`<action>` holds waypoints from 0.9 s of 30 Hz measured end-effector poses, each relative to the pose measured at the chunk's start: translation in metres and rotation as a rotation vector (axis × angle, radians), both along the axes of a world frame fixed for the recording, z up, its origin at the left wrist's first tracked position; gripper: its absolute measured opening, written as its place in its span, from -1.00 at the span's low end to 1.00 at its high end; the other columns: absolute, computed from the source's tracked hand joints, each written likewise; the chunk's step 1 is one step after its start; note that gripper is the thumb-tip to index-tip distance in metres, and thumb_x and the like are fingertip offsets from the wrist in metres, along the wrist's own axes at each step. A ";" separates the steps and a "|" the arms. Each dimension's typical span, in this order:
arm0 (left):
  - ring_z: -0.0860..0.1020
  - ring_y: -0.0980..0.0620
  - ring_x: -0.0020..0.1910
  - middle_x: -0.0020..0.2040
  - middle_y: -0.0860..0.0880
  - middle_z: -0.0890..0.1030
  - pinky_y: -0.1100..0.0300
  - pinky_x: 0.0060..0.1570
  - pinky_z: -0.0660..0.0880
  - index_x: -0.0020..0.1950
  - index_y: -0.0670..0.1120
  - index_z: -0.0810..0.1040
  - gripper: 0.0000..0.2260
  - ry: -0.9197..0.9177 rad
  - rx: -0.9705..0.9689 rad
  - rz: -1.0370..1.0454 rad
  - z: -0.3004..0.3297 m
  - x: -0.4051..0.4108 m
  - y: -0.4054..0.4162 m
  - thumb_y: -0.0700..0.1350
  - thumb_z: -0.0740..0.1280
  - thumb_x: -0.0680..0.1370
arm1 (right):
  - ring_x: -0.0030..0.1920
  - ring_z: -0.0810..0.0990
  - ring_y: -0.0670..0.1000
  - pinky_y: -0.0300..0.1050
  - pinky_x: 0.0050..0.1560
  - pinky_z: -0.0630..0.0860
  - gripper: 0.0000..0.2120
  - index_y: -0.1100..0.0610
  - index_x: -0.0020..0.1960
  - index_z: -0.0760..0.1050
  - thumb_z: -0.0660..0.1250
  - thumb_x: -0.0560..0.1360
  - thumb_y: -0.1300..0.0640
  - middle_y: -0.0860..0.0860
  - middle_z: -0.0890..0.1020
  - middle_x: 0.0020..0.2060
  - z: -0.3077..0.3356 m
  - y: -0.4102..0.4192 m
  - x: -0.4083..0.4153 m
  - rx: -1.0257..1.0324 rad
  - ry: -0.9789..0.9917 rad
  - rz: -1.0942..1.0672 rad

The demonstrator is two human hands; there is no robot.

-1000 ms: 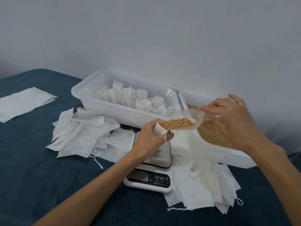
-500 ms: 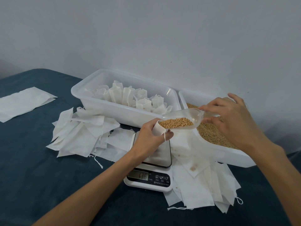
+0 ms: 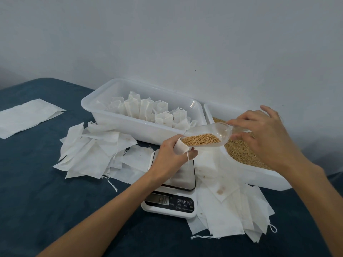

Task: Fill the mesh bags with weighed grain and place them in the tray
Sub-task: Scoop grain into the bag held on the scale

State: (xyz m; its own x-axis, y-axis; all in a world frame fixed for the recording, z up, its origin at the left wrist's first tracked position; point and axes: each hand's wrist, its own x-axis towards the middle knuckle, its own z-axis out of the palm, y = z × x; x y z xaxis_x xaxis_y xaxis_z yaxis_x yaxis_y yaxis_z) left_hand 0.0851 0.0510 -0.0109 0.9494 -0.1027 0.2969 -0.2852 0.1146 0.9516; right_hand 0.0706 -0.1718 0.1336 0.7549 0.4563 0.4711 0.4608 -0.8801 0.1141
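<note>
My left hand (image 3: pixel 171 154) grips a small white mesh bag (image 3: pixel 181 147) with its mouth held open, just above the scale (image 3: pixel 172 193). My right hand (image 3: pixel 267 138) holds a clear plastic scoop (image 3: pixel 207 135) by its handle. The scoop is loaded with golden grain and its lip rests at the bag's mouth. Behind them stands a white tray (image 3: pixel 115 118) holding several filled bags. To the right, a second white tray (image 3: pixel 259 175) holds loose grain (image 3: pixel 239 151).
Empty flat bags lie in a heap (image 3: pixel 96 154) left of the scale and in another heap (image 3: pixel 228 210) to its right. A folded white sheet (image 3: pixel 27 115) lies at the far left on the dark blue table. A grey wall rises close behind the trays.
The scoop's lip has stayed at the bag's mouth with both hands nearly still. The grain sits slightly closer to the bag end of the scoop.
</note>
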 end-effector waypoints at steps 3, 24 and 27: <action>0.58 0.17 -0.15 -0.15 0.12 0.67 0.32 -0.09 0.47 0.02 -0.02 0.66 -0.91 -0.001 0.004 0.001 -0.001 0.000 0.000 -0.10 0.51 0.54 | 0.07 0.61 0.11 0.19 0.53 0.10 -0.72 0.08 0.18 0.68 0.50 0.48 0.23 0.01 0.66 -0.01 0.000 0.000 0.000 -0.003 0.003 -0.003; 0.59 0.17 -0.11 -0.12 0.10 0.69 0.34 -0.06 0.46 0.03 -0.01 0.68 -0.91 -0.001 -0.015 0.002 0.000 -0.001 -0.001 -0.15 0.51 0.56 | 0.05 0.61 0.11 0.17 0.52 0.10 -0.71 0.08 0.17 0.68 0.52 0.46 0.24 0.00 0.65 -0.03 -0.001 -0.001 0.003 0.003 0.000 0.000; 0.59 0.17 -0.11 -0.12 0.11 0.69 0.33 -0.05 0.46 0.03 -0.02 0.68 -0.91 -0.002 -0.015 0.000 0.000 -0.001 0.000 -0.15 0.51 0.55 | 0.06 0.60 0.10 0.17 0.53 0.10 -0.71 0.07 0.18 0.68 0.51 0.47 0.24 0.00 0.65 -0.02 -0.001 -0.001 0.004 -0.004 0.002 -0.006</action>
State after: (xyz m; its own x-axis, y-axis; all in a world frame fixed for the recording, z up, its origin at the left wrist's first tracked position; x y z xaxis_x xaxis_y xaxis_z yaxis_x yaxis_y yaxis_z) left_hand 0.0841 0.0506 -0.0106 0.9489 -0.0979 0.2999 -0.2867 0.1288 0.9493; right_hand 0.0743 -0.1727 0.1323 0.7584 0.4542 0.4675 0.4562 -0.8821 0.1171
